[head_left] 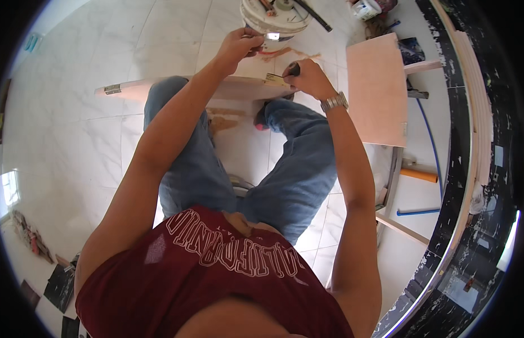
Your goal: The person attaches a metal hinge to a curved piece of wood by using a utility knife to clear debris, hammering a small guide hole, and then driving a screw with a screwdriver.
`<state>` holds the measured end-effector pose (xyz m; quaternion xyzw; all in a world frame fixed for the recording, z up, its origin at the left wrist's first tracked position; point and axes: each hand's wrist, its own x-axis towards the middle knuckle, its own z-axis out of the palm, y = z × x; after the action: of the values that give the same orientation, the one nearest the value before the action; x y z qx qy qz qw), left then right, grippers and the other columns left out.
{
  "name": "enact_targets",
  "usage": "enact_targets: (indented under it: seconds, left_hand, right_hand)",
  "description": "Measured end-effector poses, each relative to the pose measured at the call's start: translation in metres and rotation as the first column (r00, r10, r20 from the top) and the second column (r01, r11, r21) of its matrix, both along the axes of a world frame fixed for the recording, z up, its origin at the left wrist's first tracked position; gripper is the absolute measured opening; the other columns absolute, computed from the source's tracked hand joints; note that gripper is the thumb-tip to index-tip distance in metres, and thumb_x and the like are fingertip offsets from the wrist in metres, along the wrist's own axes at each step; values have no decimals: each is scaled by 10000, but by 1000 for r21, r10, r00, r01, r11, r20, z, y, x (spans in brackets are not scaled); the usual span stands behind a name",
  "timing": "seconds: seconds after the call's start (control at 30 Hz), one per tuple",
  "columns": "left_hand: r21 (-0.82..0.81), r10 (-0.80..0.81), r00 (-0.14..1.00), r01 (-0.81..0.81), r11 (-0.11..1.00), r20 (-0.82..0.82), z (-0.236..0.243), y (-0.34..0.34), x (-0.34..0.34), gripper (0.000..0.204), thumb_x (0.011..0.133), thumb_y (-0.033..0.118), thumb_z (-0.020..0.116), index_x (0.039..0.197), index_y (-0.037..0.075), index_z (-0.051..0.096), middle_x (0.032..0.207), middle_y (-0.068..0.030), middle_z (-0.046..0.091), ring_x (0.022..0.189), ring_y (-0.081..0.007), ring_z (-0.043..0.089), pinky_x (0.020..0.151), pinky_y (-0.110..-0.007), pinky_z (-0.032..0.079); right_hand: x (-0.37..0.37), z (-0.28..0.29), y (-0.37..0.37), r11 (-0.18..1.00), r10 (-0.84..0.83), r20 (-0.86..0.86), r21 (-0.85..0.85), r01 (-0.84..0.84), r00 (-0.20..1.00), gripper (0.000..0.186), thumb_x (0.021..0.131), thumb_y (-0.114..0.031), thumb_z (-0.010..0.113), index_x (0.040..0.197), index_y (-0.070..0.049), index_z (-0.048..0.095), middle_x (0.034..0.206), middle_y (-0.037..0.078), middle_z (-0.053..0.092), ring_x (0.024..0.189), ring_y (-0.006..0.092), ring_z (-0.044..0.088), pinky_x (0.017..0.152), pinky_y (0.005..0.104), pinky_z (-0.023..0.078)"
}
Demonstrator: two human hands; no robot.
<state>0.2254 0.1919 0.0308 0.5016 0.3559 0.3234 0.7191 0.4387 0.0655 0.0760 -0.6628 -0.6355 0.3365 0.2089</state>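
A pale plywood board (233, 87) lies crosswise between my jeans-clad legs, with a metal hinge (112, 89) near its left end and a brass-coloured hinge (276, 78) at the right. My right hand (307, 79) grips a black-handled tool (294, 69), apparently a screwdriver, just beside the brass-coloured hinge. Above the board my left hand (242, 46) is closed in a pinch near the rim of a white bucket; what is between its fingertips is too small to make out.
The white bucket (262, 12) holds tools. At the right are another plywood panel (375, 93), wooden strips (411, 231), an orange pipe (419, 174) and blue tubing (433, 146), before a black marbled edge (459, 129). Cloths (31, 236) lie at the lower left on white tiles (76, 141).
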Motion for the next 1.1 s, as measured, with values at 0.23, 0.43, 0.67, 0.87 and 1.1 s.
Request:
enact_targets:
  seconds: [0.23,0.43,0.67,0.87,1.1]
  left_hand:
    - [143,-27,999,22,989,35,18,-4,-1,306,940,301,733,1095,54,640,966,-25,685,837,-113,650,766,-265,513]
    - [135,-14,1000,15,991,-6,18,9,6,304,916,234,755,1090,0,666,916,-71,696,798,-158,667,700,-303,554]
    - [116,-17,994,30,993,-106,20,14,2,322,923,241,753,1111,-2,657,925,-86,700,804,-164,668,718,-313,556]
    - [52,43,998,-45,998,39,24,13,-1,274,939,222,725,1088,8,642,929,-105,696,830,-192,669,745,-353,561]
    - [-482,213,884,15,876,415,10,22,1,321,1005,325,602,1030,6,622,900,-132,661,863,-223,649,731,-407,559]
  right_hand:
    - [-4,-35,14,993,115,205,-60,-105,972,207,797,-161,709,942,-30,774,904,181,759,887,322,747,843,411,583]
    - [3,-40,19,996,73,181,-69,-61,981,226,815,-190,695,937,-11,760,905,189,756,882,330,744,835,405,581]
    - [-7,-38,16,996,22,251,74,-42,968,207,839,-172,685,975,-19,714,951,186,739,931,347,719,838,439,565]
    - [-22,-35,-15,981,54,470,138,-134,881,145,861,-133,672,991,-69,667,980,146,697,969,361,682,824,475,548]
    - [-20,-33,-16,991,41,424,97,-91,905,101,873,-138,675,940,-74,715,934,145,722,951,370,687,814,459,554]
